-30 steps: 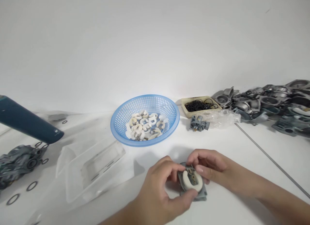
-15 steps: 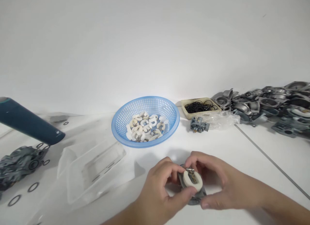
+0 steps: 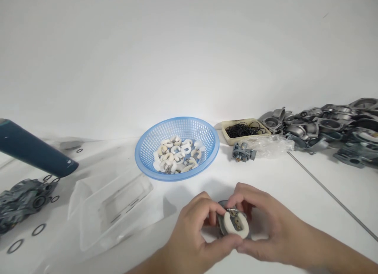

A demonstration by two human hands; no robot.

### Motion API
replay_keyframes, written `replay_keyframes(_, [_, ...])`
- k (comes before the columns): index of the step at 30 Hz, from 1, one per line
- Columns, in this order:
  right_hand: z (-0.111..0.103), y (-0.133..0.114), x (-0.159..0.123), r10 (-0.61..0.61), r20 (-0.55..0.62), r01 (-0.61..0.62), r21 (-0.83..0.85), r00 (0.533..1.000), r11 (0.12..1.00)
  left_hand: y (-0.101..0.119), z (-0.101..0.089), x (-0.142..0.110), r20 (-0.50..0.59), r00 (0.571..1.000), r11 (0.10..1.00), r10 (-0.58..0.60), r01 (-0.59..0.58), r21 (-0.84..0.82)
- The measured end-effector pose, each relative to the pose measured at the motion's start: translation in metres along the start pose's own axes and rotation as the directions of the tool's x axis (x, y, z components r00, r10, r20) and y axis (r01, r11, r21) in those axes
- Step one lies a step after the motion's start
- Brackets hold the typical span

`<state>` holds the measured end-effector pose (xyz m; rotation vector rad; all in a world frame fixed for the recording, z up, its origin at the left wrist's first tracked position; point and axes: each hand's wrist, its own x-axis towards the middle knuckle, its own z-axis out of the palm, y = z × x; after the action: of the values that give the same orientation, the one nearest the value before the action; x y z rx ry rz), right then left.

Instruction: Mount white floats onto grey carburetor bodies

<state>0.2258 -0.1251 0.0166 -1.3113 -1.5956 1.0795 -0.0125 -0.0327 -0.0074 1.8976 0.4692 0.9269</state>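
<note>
A white table (image 3: 301, 183) is seen below a pale wall, with a heap of grey metal parts (image 3: 327, 126) piled along its right side. At the left, a clear plastic bin (image 3: 118, 209) is laid with its long side slanted away to the right. Beyond it, a blue mesh basket (image 3: 177, 176) is set near the wall, and white and cream U-shaped pieces (image 3: 173, 158) are held in it, jumbled at many angles. Near the heap, a cream tray (image 3: 248, 138) is filled with tangled thin black rings (image 3: 242, 129). In front of the basket and to its right, a grey metal body (image 3: 222, 223) is held low at the table's near side by the left hand (image 3: 193, 226) and the right hand (image 3: 274, 226); whether it is rested on the table cannot be told. It is gripped narrowly by both, with fingertips at the far edge and thumbs nearly meeting at the near edge. Its long axis is partly hidden. On it is seated a white U-shaped float (image 3: 239, 231), its axis directed away from the person and slightly leftward, the curved end pointed at the thumbs and the opening turned away. Across that opening, a small metal pin (image 3: 232, 210) is set crosswise.
</note>
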Motion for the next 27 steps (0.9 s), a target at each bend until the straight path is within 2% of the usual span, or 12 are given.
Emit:
replay_keyframes(7, [0.001, -0.005, -0.003, -0.078, -0.012, 0.076, -0.09, 0.997, 0.993, -0.001, 0.001, -0.003, 0.032, 0.999, 0.999, -0.014, 0.015, -0.051])
replay_keyframes(10, [-0.001, -0.009, -0.003, -0.068, 0.001, 0.068, -0.098, 0.998, 0.993, 0.003, 0.001, -0.004, 0.061, 0.995, 0.992, -0.074, 0.08, -0.097])
replay_keyframes(13, [-0.004, -0.011, -0.002, -0.05, 0.026, 0.053, -0.181, 0.998, 0.982, 0.005, 0.001, -0.004, 0.079, 0.99, 0.983, -0.121, 0.13, -0.128])
replay_keyframes(19, [-0.002, 0.002, 0.001, -0.03, 0.005, 0.03, -0.297, 1.0, 0.954, 0.004, 0.0, -0.001, 0.122, 0.977, 0.976, -0.175, 0.188, -0.109])
replay_keyframes(23, [0.001, 0.011, 0.004, -0.056, -0.05, 0.036, -0.347, 0.997, 0.937, 0.004, -0.001, 0.001, 0.136, 0.978, 0.983, -0.16, 0.17, -0.07])
replay_keyframes(27, [0.002, 0.009, 0.009, -0.121, -0.026, 0.102, -0.373, 0.992, 0.922, 0.001, -0.003, 0.002, 0.152, 0.979, 0.99, -0.136, 0.14, -0.017])
